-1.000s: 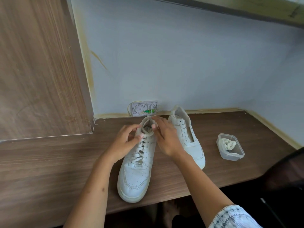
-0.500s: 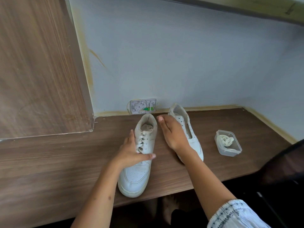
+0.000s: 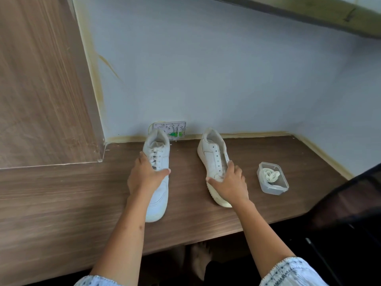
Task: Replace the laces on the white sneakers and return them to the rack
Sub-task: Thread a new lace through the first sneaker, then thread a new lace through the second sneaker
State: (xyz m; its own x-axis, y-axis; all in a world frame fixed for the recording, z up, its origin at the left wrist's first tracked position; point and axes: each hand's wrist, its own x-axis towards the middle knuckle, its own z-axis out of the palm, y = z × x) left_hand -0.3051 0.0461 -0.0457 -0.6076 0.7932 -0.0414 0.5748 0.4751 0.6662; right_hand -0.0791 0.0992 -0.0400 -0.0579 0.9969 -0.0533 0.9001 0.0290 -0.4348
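Two sneakers gripped | left hand (image 3: 144, 178) on laced sneaker (image 3: 157, 162) | right hand (image 3: 232, 182) on unlaced sneaker (image 3: 214, 153) | bare counter (image 3: 185, 182) between | lace tub (image 3: 272, 178) near right edge

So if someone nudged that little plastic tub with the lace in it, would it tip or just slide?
The plastic tub would probably slide: it sits low and wide on the smooth wooden desk. It likely weighs little, holding only a coiled lace. With no lid visible, a hard knock might spill the lace.
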